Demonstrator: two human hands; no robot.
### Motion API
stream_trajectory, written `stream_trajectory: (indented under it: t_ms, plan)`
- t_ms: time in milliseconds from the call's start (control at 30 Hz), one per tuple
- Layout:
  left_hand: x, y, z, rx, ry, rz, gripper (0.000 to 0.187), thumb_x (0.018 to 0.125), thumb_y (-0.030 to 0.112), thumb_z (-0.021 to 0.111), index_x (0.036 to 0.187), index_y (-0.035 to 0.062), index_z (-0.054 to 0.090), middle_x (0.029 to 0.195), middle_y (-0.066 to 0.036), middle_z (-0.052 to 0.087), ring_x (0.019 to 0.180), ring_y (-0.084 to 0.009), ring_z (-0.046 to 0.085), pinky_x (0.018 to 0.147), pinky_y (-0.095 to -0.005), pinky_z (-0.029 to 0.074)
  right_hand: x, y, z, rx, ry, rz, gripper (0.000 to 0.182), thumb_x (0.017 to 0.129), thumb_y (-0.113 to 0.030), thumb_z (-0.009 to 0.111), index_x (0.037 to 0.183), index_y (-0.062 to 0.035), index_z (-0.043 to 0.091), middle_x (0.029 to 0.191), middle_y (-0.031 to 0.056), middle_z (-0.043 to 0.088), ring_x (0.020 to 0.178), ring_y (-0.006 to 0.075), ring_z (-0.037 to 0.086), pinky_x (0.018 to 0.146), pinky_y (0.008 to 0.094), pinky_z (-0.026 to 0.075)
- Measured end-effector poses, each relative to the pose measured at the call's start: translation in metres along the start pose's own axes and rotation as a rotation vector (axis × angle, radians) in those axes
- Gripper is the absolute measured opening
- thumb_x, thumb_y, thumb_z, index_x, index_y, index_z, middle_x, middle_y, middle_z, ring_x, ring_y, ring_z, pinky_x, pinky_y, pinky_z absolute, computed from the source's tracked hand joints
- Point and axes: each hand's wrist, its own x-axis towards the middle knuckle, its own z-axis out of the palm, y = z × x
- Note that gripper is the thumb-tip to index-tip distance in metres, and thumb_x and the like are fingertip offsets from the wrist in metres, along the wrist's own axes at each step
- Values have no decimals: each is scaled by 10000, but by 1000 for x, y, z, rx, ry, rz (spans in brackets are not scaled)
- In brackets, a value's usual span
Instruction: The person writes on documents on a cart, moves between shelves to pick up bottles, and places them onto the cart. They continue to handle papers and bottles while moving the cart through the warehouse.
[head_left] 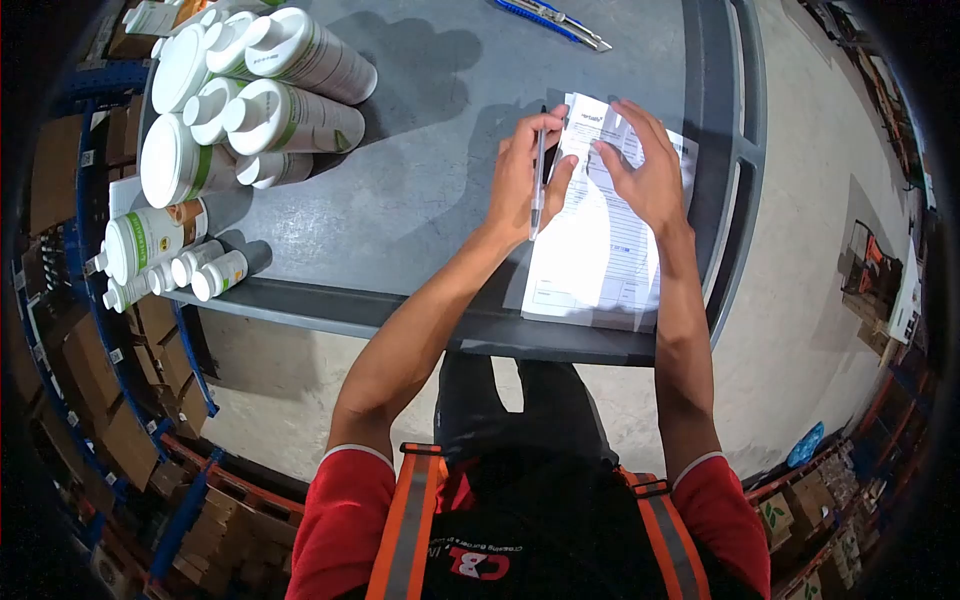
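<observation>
The left hand (522, 175) reaches forward over the left edge of the papers (590, 245), its forearm slanting in from the lower left. Its fingers are half curled, holding the pen (540, 165), while the thumb stands apart from them over the sheet. The right hand (648, 175) comes in more steeply from below, at the upper right part of the papers, fingers bent forward and thumb spread away towards the left hand.

The papers lie between and below the hands, near the bench's front edge. The pen runs lengthwise along the inner side of the left hand, beside the papers' left edge.

The papers are thin, white, rectangular sheets in a loose stack, printed with text and ruled rows. The pen is slim and straight. The bench (400, 225) has a smooth, scuffed grey top with a raised rim. White rounded bottles (305, 120) with green bands lie clustered at its left, and a blue-handled tool (555, 22) lies beyond the papers.
</observation>
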Motion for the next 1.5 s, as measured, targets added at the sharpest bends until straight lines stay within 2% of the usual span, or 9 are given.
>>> stream_trajectory:
  t_ms: [200,300,1000,1100,1200,1300,1333,1400,1500]
  plan:
    - [-4,3,-5,313,-99,36,402,935,12,683,1278,29,475,1453,-198,599,1259,-340,651,1036,-386,478,-1,0,-5,36,38,-29,473,881,-211,787,1320,-82,669,1367,135,632,1237,334,614,1032,433,512]
    - [-4,3,-1,324,-5,99,385,918,58,675,1264,74,508,1457,-98,623,911,-291,629,1000,-405,409,-4,3,-4,-32,32,-36,436,877,-203,791,1285,-81,697,1371,131,632,1229,338,618,1030,412,512]
    - [-5,5,-2,338,-28,66,397,884,29,671,1256,66,538,1470,-99,611,1038,-323,584,1018,-428,414,-5,0,0,141,151,70,232,915,-92,735,1134,-16,733,1213,136,711,1141,326,666,989,393,526]
    - [-1,2,-1,364,33,203,356,873,55,715,1201,61,576,1375,-118,662,1095,-325,579,1032,-448,401,1,7,-6,38,176,-96,145,918,-103,734,1047,-36,732,1145,127,733,1118,319,671,1013,421,505]
    - [-3,6,-1,394,15,152,271,894,60,785,1100,32,610,1172,-123,707,981,-222,665,883,-343,524,2,-1,-23,-13,182,-168,102,913,-134,745,981,-60,729,1064,113,743,1074,311,677,1022,441,479]
    - [-7,18,-4,143,21,-255,239,876,42,823,1022,31,634,1028,-68,676,882,-115,640,748,-262,521,5,1,-41,0,105,-183,116,912,-162,754,980,-71,730,1015,88,738,1045,302,675,1030,440,456]
    - [-2,20,-5,114,99,-88,226,896,-18,786,1045,19,621,984,-40,642,821,-48,596,687,-214,496,8,11,-48,-57,107,-201,121,915,-164,751,987,-69,729,1013,86,738,1039,295,676,1025,435,462]
    - [12,28,-17,0,172,5,227,886,-1,783,1039,22,617,996,-105,674,944,-124,624,812,-259,491,14,47,-64,-173,101,-207,132,921,-167,745,1002,-64,726,1009,84,738,1027,280,680,1014,424,474]
    - [35,52,-25,473,298,458,304,984,44,689,1259,-23,576,1227,-174,657,1177,-251,613,998,-372,474,41,73,-97,50,112,-111,183,934,-78,715,1116,-58,721,1074,122,752,956,275,727,887,376,541]
